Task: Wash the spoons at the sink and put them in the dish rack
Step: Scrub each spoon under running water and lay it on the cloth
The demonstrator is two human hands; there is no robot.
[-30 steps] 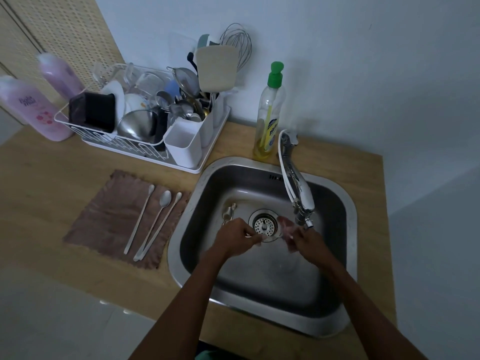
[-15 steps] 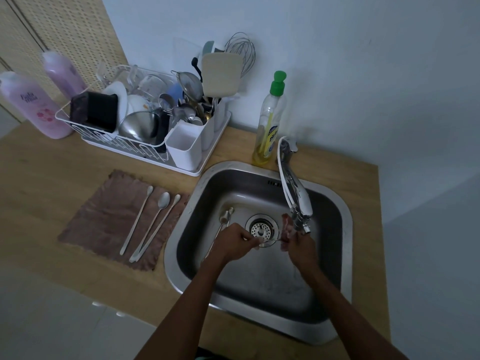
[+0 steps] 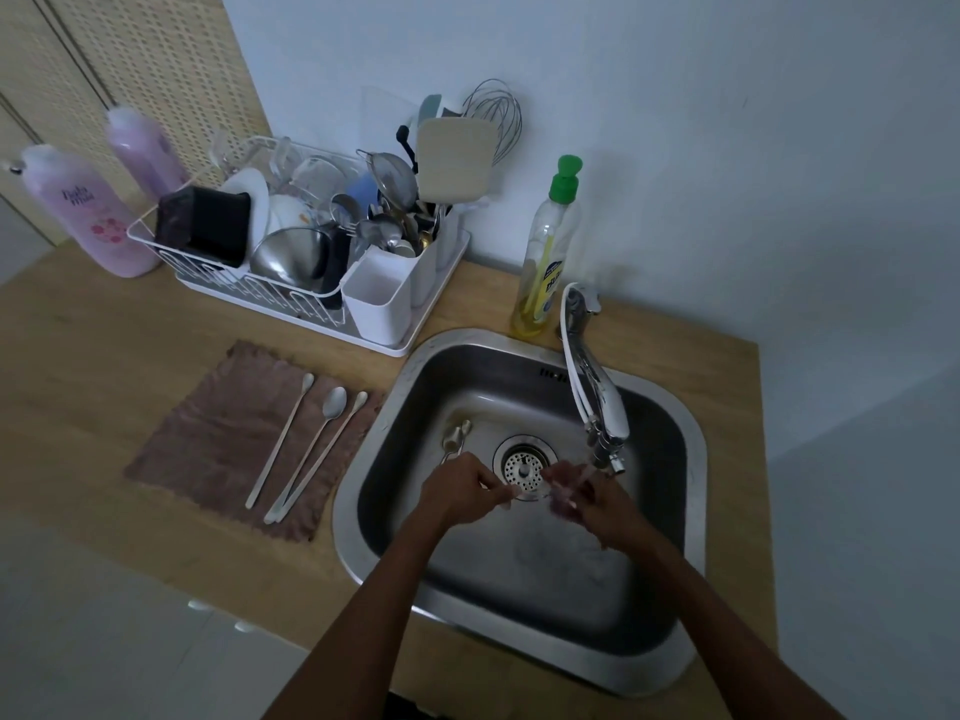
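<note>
Working low in the centre of the frame, inside the steel sink, both hands meet just below the drain strainer. Left hand curled nearly closed, fingertips pinching a thin spoon handle that runs across to the other hand. Right hand also curled, fingers wrapped around something pale and blurred at the spoon's far end; cannot tell whether that is a sponge, the spoon's bowl, or both. Faucet spout ending just above and right of the right hand; water too faint to confirm.

Lying in the sink basin left of the drain, just above the left hand: another small spoon, its handle hidden behind the knuckles.

Spread on the wooden counter at mid-left: a brown cloth with three long spoons on it, bowls pointing toward the upper right, the two on the right touching near their handle ends, the left one apart.

Sitting at upper left of centre: a white dish rack crowded with bowls, a black container and a white cutlery caddy packed with utensils behind an empty front compartment.

Standing between rack and faucet: a dish soap bottle with a green cap. Two pink bottles at far left.
</note>
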